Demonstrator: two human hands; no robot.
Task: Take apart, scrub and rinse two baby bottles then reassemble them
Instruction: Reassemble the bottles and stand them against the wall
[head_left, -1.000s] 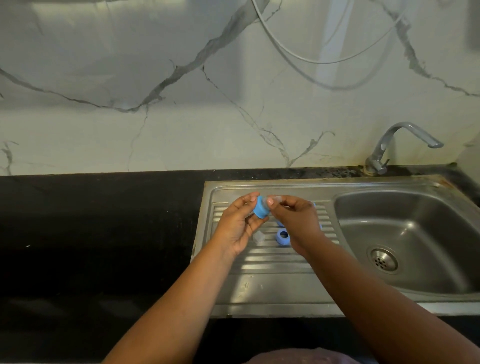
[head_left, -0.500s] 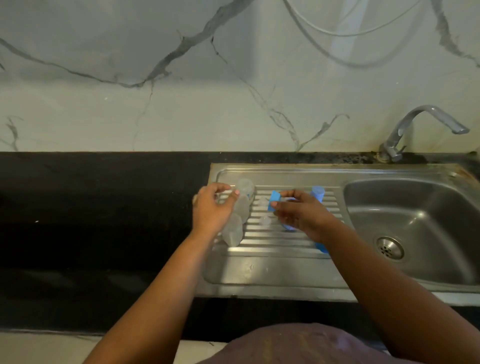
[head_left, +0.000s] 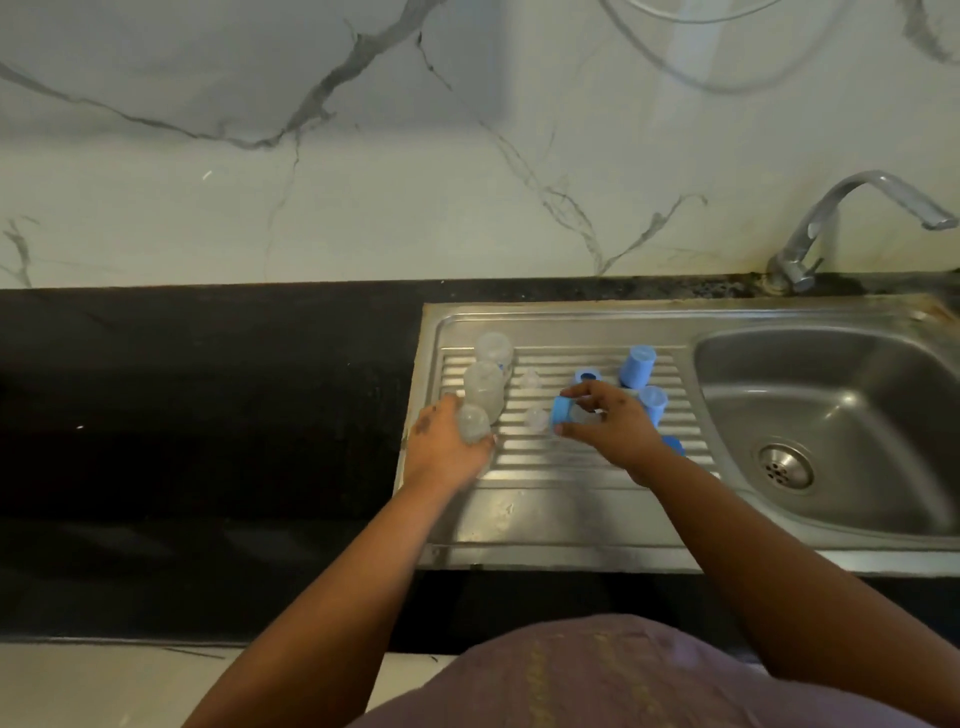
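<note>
On drainboard (head_left: 545, 499) — three clear bottles; left hand (head_left: 447, 447) around one (head_left: 472, 423); right hand (head_left: 610, 426) pinching blue ring (head_left: 560, 408).

The light is soft, dim and greenish-grey. The marble wall (head_left: 363, 156) is the brightest surface, with a broad grey shadow across its upper middle. The black countertop (head_left: 182, 415) is nearly featureless. Pale sheen lies on the steel drainboard (head_left: 545, 519) and the basin (head_left: 841, 415); the tap (head_left: 852, 208) carries a highlight. The left hand (head_left: 447, 447) is smeared by motion blur, and the clear bottles (head_left: 485, 384) look hazy. Wide-angle distortion bows the counter edge and sink rim.
</note>
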